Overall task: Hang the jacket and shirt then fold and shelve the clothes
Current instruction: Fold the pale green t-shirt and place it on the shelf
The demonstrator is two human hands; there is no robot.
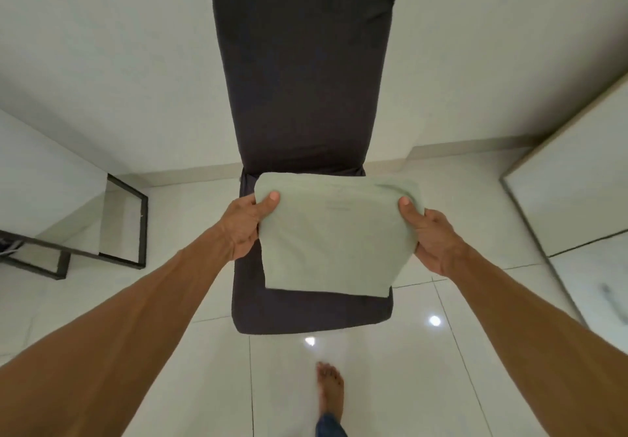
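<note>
Garment: pale green, folded to a rough rectangle, several layers thick. Rounded fold along the far edge; near edge straight, with its right corner slightly uneven. Faint stitched line near the centre of the top face. Type of garment cannot be told.

Position: in front of the person, over the seat of a chair. Far edge lies near the join of seat and backrest. Whether the underside touches the seat cannot be told.

Left hand: grips the garment's left edge, thumb flat on top near the far corner, fingers curled under and hidden.

Right hand: grips the right edge the same way, thumb on top, fingers underneath and out of sight. Both forearms bare and stretched forward.

Chair: dark fabric cover over the tall backrest and the seat.

Surroundings: glossy white tiled floor with two bright light spots just in front of the chair. One bare foot on the tiles, near the chair's front edge, blue trouser hem above it. Left: table with a black frame. Right: pale cabinet. Plain white wall behind the chair.
</note>
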